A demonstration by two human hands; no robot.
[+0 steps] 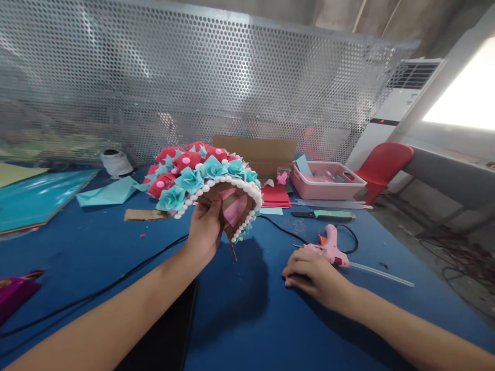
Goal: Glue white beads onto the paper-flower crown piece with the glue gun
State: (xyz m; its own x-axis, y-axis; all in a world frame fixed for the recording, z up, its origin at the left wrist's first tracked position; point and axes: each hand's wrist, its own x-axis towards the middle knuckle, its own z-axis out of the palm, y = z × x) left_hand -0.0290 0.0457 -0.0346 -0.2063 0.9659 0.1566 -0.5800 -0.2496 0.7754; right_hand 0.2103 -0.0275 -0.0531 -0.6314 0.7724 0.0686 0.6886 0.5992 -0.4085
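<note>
Blue-green paper flowers and puffy red shapes with pink dots cover the top of a curved cardboard craft piece. White beads run in a row along its edge, and its brown underside shows some pink. It is up in the air over the blue table, near the middle, and its shadow falls on the table.

The left hand has hold of it. The thumb and fingers are closed on the cardboard at the bottom edge.

The right hand rests low on the table, with its fingers bent and the tips close together. A tiny bit of pink shows by the fingertips, but I cannot tell if the hand is pinching it.

Just behind that hand lies a pink glue gun with a clear glue stick poking out of its back. Past it lies a box cutter with a green handle. A pink basket with a white rim stands farther back, next to some red paper. A cardboard strip lies to the left of the left hand.
</note>
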